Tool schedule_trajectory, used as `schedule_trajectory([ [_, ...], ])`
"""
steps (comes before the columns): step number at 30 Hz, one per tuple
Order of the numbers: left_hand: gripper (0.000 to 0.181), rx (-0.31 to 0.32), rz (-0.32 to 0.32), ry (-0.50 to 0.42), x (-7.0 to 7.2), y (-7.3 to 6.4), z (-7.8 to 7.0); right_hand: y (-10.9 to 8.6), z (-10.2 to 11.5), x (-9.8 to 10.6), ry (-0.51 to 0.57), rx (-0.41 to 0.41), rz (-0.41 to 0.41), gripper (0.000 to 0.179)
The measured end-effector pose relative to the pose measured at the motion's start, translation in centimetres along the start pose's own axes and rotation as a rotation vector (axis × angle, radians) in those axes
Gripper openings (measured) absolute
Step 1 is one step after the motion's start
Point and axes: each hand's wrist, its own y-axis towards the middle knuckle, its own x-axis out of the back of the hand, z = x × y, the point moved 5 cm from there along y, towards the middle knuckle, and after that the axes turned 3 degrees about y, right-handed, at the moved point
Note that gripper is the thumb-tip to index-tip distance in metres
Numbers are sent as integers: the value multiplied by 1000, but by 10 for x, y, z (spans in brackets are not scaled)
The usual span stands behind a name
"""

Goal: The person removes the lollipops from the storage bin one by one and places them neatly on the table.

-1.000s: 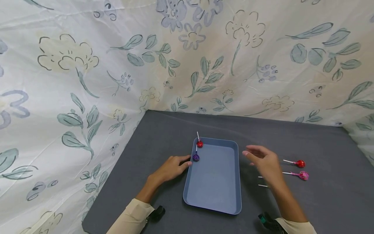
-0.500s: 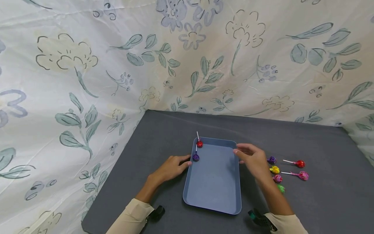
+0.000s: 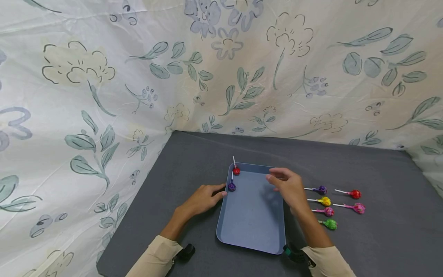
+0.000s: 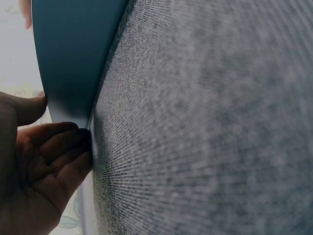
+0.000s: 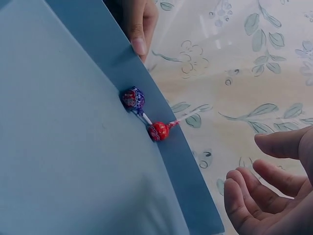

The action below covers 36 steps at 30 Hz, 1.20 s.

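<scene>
My left hand (image 3: 204, 200) rests at the left side of a blue-grey tray (image 3: 250, 223). In the left wrist view its fingers (image 4: 63, 147) touch the tray's outer wall, with the thumb at the rim. Over the tray's far right part hovers my right hand (image 3: 288, 188); the right wrist view shows its thumb and fingers apart, nothing between them. Inside the tray, along the left wall, a red lollipop (image 5: 159, 131) lies near the far corner with its stick over the rim. A purple lollipop (image 5: 133, 99) lies just nearer, its stick pointing at the red one.
Right of the tray, on the dark grey table (image 3: 391, 238), lie several lollipops: purple (image 3: 322, 190), yellow (image 3: 325, 201), pink (image 3: 328, 211) and green (image 3: 331, 224) in one column, red (image 3: 355, 194) and pink (image 3: 359, 208) farther right. Floral cloth (image 3: 214, 92) hangs behind and at the left.
My right hand has moved left, from beside the tray to above its right part, uncovering the column of lollipops. My left hand and the tray have stayed put.
</scene>
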Motion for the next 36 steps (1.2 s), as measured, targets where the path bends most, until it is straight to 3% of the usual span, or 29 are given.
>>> schedule_trajectory([
  [14,55,14,2,-5,-2,0,1,7,0,-27,-15,6,14,38],
  [36,51,32,5,-5,-2,1,0,20,-4,-68,-162,-13,85,41],
])
